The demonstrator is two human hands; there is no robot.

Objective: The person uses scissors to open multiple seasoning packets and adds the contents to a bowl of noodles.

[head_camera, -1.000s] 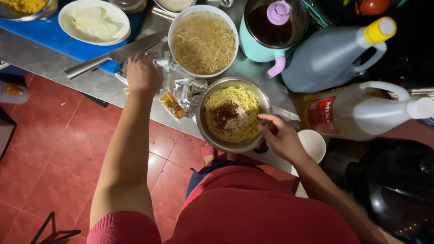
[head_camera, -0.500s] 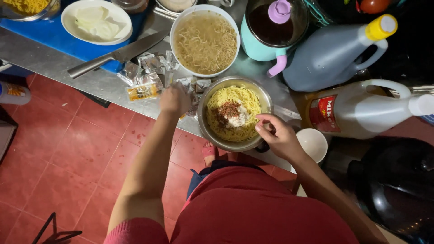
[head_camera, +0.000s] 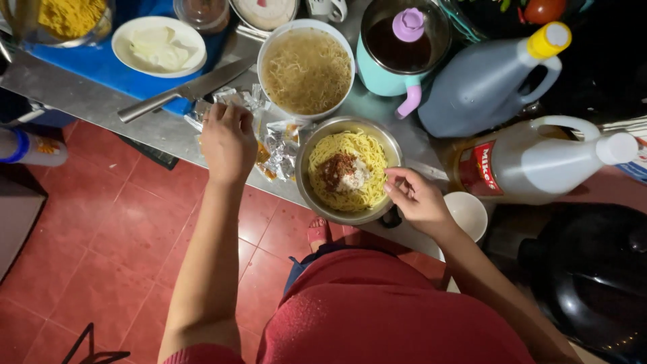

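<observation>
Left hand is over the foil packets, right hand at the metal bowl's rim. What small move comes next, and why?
Probably close the left hand on one silver foil seasoning packet beside it. The round metal bowl of yellow noodles already carries red and white seasoning, and the right hand rests at its rim, seemingly steadying it.

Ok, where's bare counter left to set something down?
Bare steel shows on the counter left of the knife, below the blue board. Crowded around the metal bowl: foil packets under the left hand, right hand, bottles beyond.
</observation>
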